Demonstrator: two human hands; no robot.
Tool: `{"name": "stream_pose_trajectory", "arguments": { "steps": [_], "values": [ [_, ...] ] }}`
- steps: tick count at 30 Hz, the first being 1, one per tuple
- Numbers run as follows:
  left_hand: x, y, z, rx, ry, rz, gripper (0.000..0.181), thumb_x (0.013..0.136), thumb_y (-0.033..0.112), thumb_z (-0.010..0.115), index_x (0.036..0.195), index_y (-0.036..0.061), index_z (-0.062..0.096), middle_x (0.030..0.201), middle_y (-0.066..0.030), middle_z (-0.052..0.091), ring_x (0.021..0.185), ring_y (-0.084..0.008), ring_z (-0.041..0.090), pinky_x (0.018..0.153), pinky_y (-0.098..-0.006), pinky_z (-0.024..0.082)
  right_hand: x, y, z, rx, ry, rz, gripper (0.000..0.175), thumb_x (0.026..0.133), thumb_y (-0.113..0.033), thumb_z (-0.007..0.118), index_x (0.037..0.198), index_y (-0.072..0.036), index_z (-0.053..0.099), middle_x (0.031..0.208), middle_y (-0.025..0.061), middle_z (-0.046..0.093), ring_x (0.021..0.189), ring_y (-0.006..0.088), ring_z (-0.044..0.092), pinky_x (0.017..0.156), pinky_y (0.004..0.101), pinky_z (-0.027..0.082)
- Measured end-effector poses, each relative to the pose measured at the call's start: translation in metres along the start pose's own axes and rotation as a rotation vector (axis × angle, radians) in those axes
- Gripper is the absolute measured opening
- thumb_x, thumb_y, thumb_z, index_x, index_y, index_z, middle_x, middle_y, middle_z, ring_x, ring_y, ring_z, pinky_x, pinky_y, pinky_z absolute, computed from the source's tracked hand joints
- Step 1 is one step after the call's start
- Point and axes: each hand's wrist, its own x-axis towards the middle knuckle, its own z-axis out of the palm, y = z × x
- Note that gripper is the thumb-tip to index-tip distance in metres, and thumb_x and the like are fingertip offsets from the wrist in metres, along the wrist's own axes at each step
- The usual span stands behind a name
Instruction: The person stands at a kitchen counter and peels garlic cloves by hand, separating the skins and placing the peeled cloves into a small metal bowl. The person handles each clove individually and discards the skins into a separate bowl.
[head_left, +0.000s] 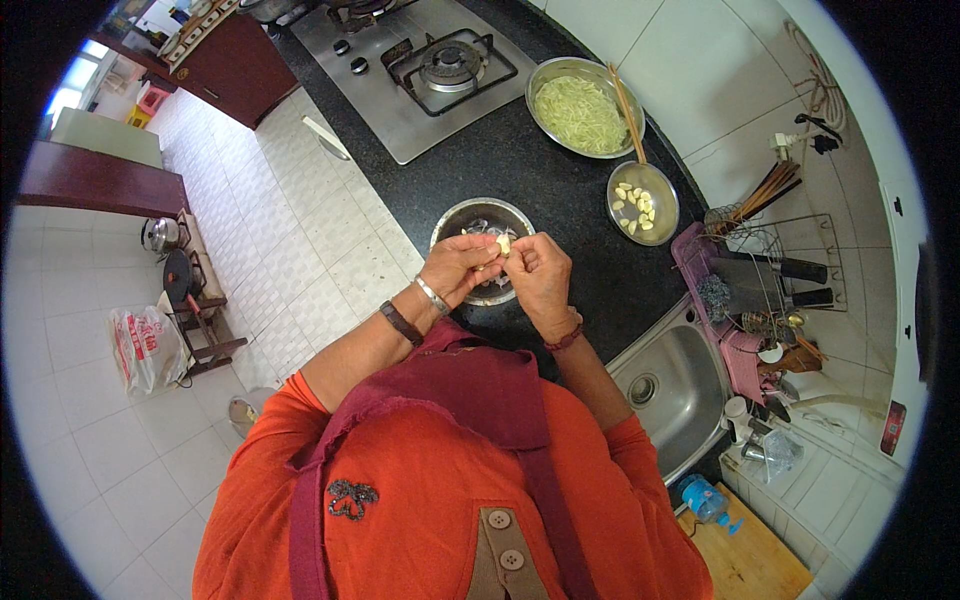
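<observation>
Between the fingertips of my left hand (466, 262) is a garlic clove (504, 244), pale, with some whitish skin still on it. My right hand (538, 271) pinches at the clove's right side with thumb and forefinger. Both hands are over a round steel bowl (448, 217) that holds garlic skins and bits; my hands hide much of its inside. A smaller steel bowl (664, 217) to the right contains several peeled garlic cloves (634, 206).
Behind stands a large steel bowl of pale green shreds (581, 112), with chopsticks (627, 112) across its right side. A gas stove (450, 67) is at the back. Right are a sink (679, 382) and a rack holding cleavers (757, 281). The black counter's (397, 180) left edge borders the floor.
</observation>
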Motion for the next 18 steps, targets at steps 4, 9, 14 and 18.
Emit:
{"name": "stream_pose_trajectory", "arguments": {
  "steps": [4,9,14,18],
  "values": [
    [0.004,-0.002,-0.006,-0.022,-0.069,-0.007,0.018,0.091,0.003,0.06,0.107,-0.0027,0.062,0.099,-0.011,0.067,0.084,-0.0173,0.066,0.075,-0.0264,0.057,0.001,-0.002,-0.004,-0.039,-0.015,0.039,0.01,0.077,0.001,0.066,0.08,-0.002,0.057,0.074,0.0069,0.059,0.057,0.0133,0.059,0.051,0.0278,0.047],
    [0.004,-0.003,-0.012,-0.049,-0.125,-0.057,0.017,0.092,0.002,0.058,0.108,-0.0023,0.062,0.099,-0.0112,0.067,0.083,-0.0176,0.066,0.074,-0.0258,0.057,0.006,0.001,-0.011,-0.048,0.031,0.042,0.01,0.077,0.002,0.066,0.08,-0.002,0.057,0.075,0.0071,0.058,0.057,0.0139,0.058,0.051,0.0282,0.047],
    [0.005,-0.002,-0.021,-0.124,-0.217,-0.118,0.018,0.093,0.001,0.056,0.11,-0.0024,0.061,0.101,-0.0134,0.066,0.086,-0.0184,0.066,0.075,-0.0262,0.057,0.013,0.014,-0.018,-0.1,0.059,0.055,0.008,0.079,0.002,0.065,0.082,-0.003,0.059,0.071,0.0025,0.06,0.058,0.0079,0.057,0.053,0.0231,0.046],
    [-0.001,0.005,-0.008,-0.194,-0.205,-0.119,0.022,0.094,0.001,0.054,0.115,-0.0029,0.059,0.102,-0.0143,0.066,0.088,-0.0189,0.065,0.077,-0.0265,0.057,0.012,0.023,-0.016,-0.018,-0.03,0.143,0.007,0.081,0.002,0.065,0.084,-0.001,0.061,0.075,0.0022,0.063,0.062,0.0056,0.058,0.054,0.0204,0.046]
  ]
}}
